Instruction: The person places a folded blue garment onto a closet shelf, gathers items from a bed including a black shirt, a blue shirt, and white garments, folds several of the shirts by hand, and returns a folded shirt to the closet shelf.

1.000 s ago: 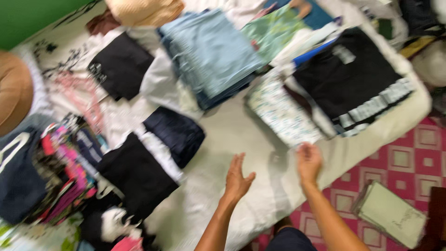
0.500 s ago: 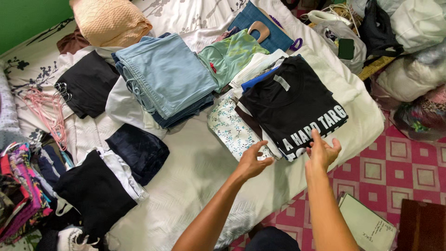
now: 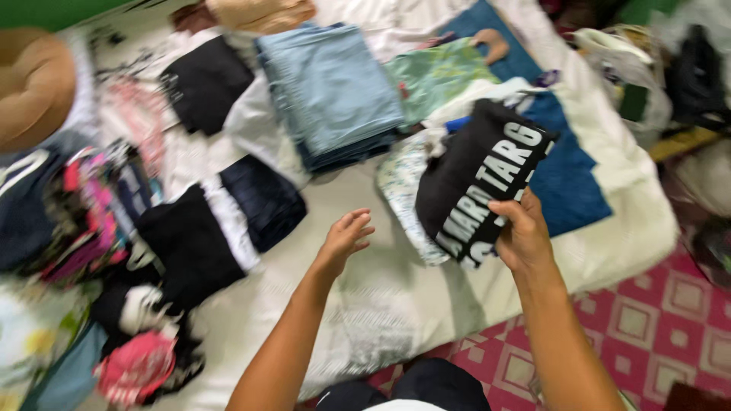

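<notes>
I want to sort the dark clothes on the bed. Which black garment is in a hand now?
The black T-shirt with large white lettering, lifted off the bed by the right hand. The other black folded pieces lie flat, untouched.

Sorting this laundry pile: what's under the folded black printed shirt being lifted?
Beneath the black shirt, gripped by the right hand, lie a floral cloth and blue fabric; anything deeper is hidden.

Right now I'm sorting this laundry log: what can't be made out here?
- Head view: right hand covers the lower edge of the black T-shirt.
- Floral cloth beneath it: mostly hidden.
- Clothes pile at left: motion blur.
- Bags at top right: blurred, cut by the edge.
</notes>
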